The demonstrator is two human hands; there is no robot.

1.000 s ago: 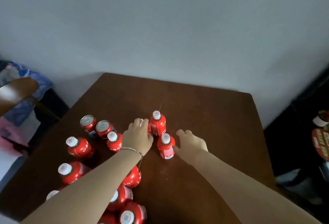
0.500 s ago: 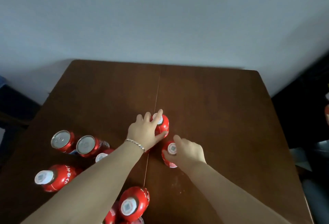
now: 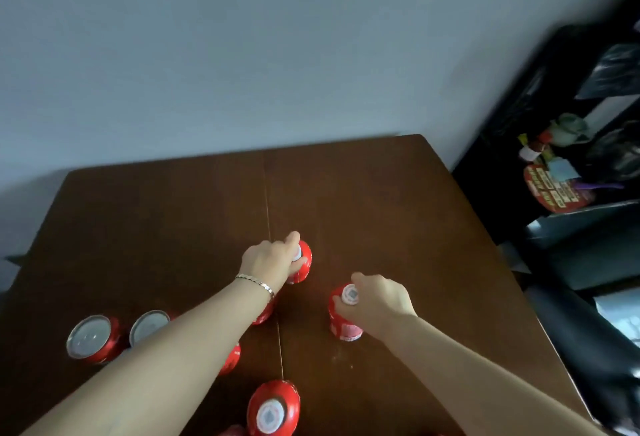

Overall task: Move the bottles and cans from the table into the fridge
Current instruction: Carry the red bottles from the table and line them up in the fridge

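Observation:
Small red bottles with white caps and red cans stand on a dark brown table (image 3: pixel 398 207). My left hand (image 3: pixel 270 261) grips the far red bottle (image 3: pixel 304 262) near the table's middle. My right hand (image 3: pixel 379 302) grips a second red bottle (image 3: pixel 341 325) a little nearer and to the right. Two cans (image 3: pixel 91 338) (image 3: pixel 149 326) stand at the left. Another bottle (image 3: pixel 273 408) stands at the near edge of the view, and my left forearm partly hides two more (image 3: pixel 230 359) (image 3: pixel 265 312).
A grey wall runs behind the table. To the right stands a dark shelf unit (image 3: pixel 568 145) holding small items and a red label. The table's far half is bare wood with a seam down the middle.
The view has swung to the right and the shelf unit has come into sight. Both hands have closed round their bottles, and the two bottles now stand further apart.

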